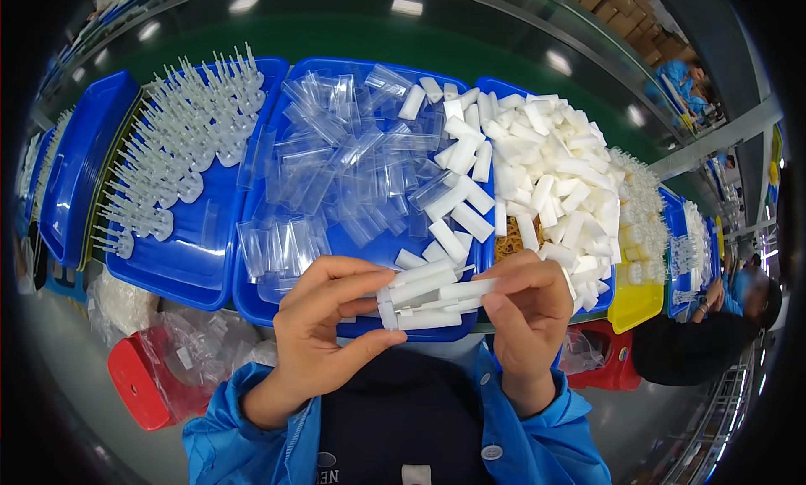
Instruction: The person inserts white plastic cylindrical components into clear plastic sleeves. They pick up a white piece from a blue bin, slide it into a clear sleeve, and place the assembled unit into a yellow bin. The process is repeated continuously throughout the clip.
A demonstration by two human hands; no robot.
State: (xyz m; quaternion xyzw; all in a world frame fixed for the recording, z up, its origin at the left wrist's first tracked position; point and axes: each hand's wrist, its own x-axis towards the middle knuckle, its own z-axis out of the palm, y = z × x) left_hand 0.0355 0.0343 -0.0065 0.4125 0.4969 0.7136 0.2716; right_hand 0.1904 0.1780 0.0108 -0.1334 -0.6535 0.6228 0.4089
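My left hand (323, 321) holds a round pronged plastic piece (387, 307) by its disc-shaped base, with the prongs lying toward my right hand. Several white foam sticks (424, 282) sit along the prongs. Between the fingertips of my right hand (531, 313) is one more foam stick (467, 289), at the far end of the prongs. Just beyond my hands, a blue tray (340, 243) carries clear plastic strips (336, 141) and some loose foam sticks (462, 149). A large heap of foam sticks (550, 170) lies to the right.
At the left, another blue tray (201, 271) bears rows of upright pronged pieces (189, 124). A yellow tray (635, 305) stands right of the foam heap. Red stools (141, 384) and plastic bags (206, 342) are below the bench. A person in dark clothing (697, 338) sits at the far right.
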